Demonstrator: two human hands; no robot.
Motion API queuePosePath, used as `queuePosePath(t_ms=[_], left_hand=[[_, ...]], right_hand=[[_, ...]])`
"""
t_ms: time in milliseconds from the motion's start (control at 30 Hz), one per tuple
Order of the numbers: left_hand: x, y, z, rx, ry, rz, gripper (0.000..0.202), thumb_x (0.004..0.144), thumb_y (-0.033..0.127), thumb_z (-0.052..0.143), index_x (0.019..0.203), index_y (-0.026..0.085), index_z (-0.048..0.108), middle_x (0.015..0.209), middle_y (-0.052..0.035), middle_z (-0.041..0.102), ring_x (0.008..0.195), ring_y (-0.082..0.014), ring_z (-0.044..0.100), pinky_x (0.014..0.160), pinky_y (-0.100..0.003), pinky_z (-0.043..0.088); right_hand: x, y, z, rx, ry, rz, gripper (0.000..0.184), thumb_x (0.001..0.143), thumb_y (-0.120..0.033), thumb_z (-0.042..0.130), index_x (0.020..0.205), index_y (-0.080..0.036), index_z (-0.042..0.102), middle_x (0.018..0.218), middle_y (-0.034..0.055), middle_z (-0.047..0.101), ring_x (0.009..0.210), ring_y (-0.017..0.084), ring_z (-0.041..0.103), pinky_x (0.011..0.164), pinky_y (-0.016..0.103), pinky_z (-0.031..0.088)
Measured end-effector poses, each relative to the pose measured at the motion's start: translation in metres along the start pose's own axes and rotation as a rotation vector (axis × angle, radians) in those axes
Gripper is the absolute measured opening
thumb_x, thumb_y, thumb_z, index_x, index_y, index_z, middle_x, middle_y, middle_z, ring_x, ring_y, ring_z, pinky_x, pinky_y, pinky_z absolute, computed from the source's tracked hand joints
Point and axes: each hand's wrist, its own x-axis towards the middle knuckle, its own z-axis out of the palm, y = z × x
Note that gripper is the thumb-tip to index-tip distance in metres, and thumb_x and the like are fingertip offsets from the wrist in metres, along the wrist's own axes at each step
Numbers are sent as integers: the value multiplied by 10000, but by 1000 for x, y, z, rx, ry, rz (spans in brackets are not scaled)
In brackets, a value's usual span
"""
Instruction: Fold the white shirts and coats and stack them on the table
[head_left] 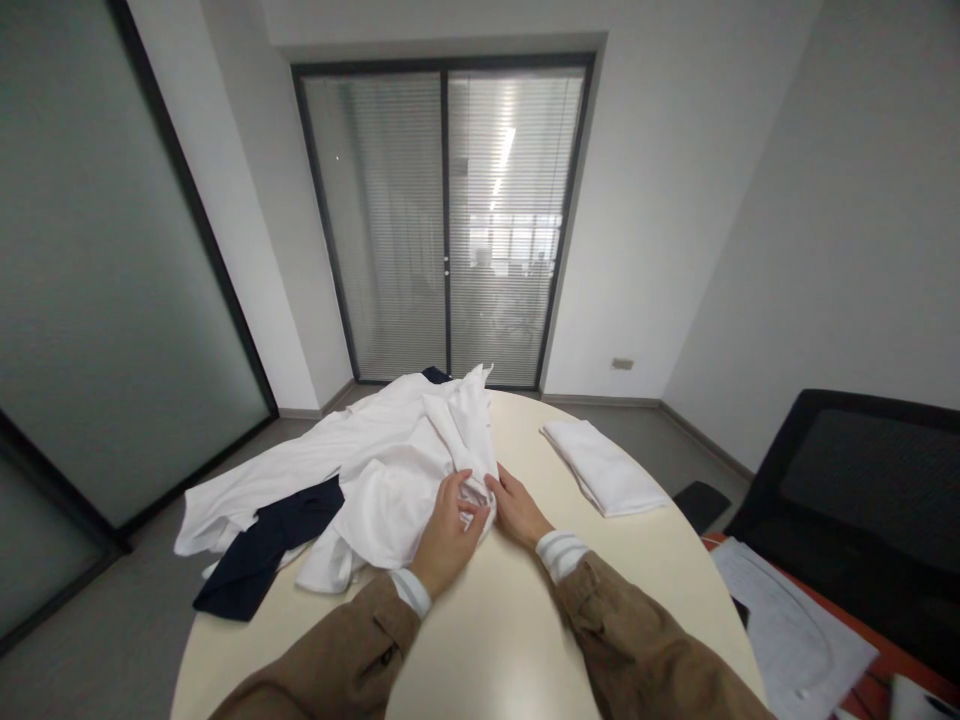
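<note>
One folded cloth (604, 465) lay aside while my left hand (448, 535) and right hand (517, 512) pinched the crumpled white shirt (390, 480), the navy garment (262, 545) beside it unfolded.

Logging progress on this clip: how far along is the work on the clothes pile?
Done: one folded white garment lies apart on the table's right side. In hand: the left hand and right hand both grip a crumpled white garment. Left: a dark navy garment and more white cloth, unfolded.
</note>
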Motion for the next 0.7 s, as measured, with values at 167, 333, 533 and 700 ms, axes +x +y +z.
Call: queuePosePath(t_ms=[167, 333, 533, 700], left_hand=[[3, -12, 1, -56, 36, -15, 606, 917, 245, 543, 1480, 253, 320, 1457, -142, 367, 854, -126, 602, 687, -273, 576], [5, -15, 1, -17, 138, 4, 678, 897, 218, 528, 1523, 242, 267, 1508, -158, 297, 1131, -218, 553, 765, -292, 573], [11, -9, -6, 129, 310, 43, 856, 890, 320, 616, 1569, 201, 109, 1601, -175, 143, 1483, -310, 197, 1170, -490, 307], [14, -7, -11, 137, 346, -20, 964, 848, 212, 624, 1581, 192, -2, 1630, -172, 55, 1523, -284, 70, 1225, -476, 161]], right_hand=[[-5, -12, 5, 57, -80, -55, 584, 883, -287, 486, 1465, -257, 443, 1493, 28, 493, 1380, 220, 432, 1193, 435, 260], [-4, -9, 7, 211, -205, -116, 706, 796, -207, 525, 1488, -249, 394, 1530, 25, 443, 1405, 211, 398, 1199, 409, 250], [5, 6, 1, 189, -120, -64, 491, 813, -242, 438, 1263, -226, 635, 1283, 45, 663, 1231, 243, 548, 1102, 430, 376], [5, 5, -1, 192, -81, -5, 365, 859, -321, 479, 1137, -196, 679, 1075, 56, 721, 977, 233, 621, 918, 380, 483]])
